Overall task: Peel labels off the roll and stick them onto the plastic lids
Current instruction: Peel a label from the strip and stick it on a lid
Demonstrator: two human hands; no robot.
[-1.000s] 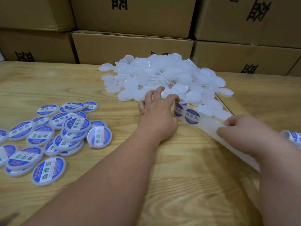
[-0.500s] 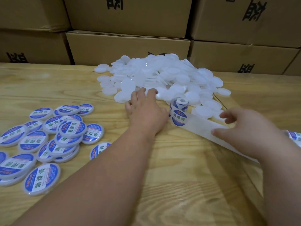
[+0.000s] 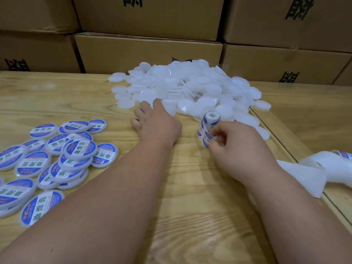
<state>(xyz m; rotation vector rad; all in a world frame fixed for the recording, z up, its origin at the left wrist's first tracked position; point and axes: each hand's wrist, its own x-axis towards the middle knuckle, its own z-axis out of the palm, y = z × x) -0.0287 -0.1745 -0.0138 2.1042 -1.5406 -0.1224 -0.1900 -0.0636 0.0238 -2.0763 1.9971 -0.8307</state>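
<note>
Presently, the left hand (image 3: 156, 124) is laid on the desk (image 3: 190, 216) at the 7 o'clock edge of the pile of plain lids (image 3: 190, 88), its fingers (image 3: 150, 105) extended and relaxed, the tips touching one lid; nothing is gripped. The right hand (image 3: 240, 147) is set just to its 3 o'clock side, fingers curled and pinching at the roll (image 3: 208, 128), where a blue label (image 3: 205, 139) is seen at the fingertips. Whether the label edge is lifted cannot be told. Spent backing (image 3: 304, 172) is trailed off toward 4 o'clock, under the right forearm. Finished lids (image 3: 57, 159) are heaped at 9 o'clock, well apart from the plain pile.

The step in hand is judged to be peeling one label while a lid is drawn out. It would be done best if the label were lifted by its edge only, so little adhesive is touched, and the backing bent sharply away. A single lid should be slid clear, flat face up, and the label centred before being pressed outward from the middle.
</note>
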